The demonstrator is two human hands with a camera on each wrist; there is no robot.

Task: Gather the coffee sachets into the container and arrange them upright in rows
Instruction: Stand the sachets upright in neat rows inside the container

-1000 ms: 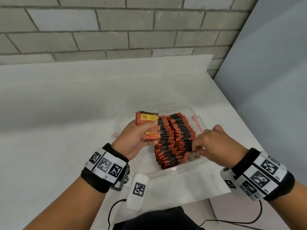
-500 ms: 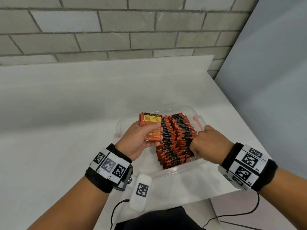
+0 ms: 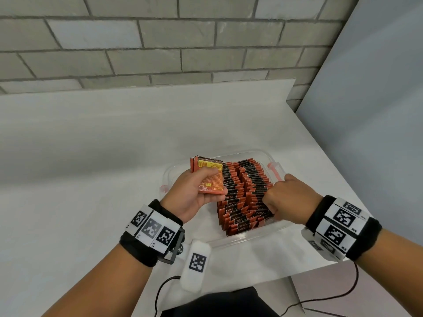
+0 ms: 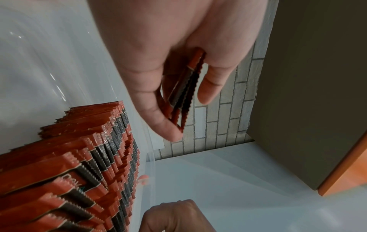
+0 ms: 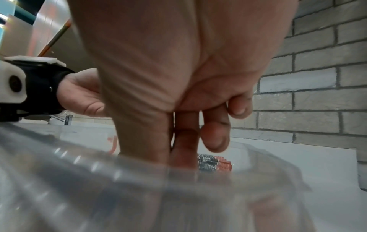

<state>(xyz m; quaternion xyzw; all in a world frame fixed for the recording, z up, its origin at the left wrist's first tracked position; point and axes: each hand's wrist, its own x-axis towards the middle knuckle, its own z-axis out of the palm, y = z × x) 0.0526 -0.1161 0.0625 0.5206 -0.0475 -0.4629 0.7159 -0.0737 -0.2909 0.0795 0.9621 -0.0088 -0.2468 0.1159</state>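
A clear plastic container [image 3: 251,235] stands on the white table, with two rows of red-and-black coffee sachets [image 3: 242,191] standing upright in its right half. My left hand [image 3: 201,186] hovers over the container's left half and grips a small stack of sachets [image 3: 209,172] between thumb and fingers; the same stack [image 4: 186,87] shows edge-on in the left wrist view. My right hand [image 3: 288,197] reaches down at the right row's near end, fingers curled, thumb and forefinger [image 5: 184,141] pinched on a sachet there. The container wall [image 5: 99,188] hides the fingertips.
The container's orange latch [image 3: 274,170] sticks out at its far right. A white tagged device [image 3: 196,264] with a cable hangs by my left wrist. The table's right edge [image 3: 325,161] runs close to the container, beside a grey panel; a brick wall stands behind.
My right hand has moved forward along the right row and pushed its fingers down into it. My left hand, still holding its stack, has shifted slightly toward the rows.
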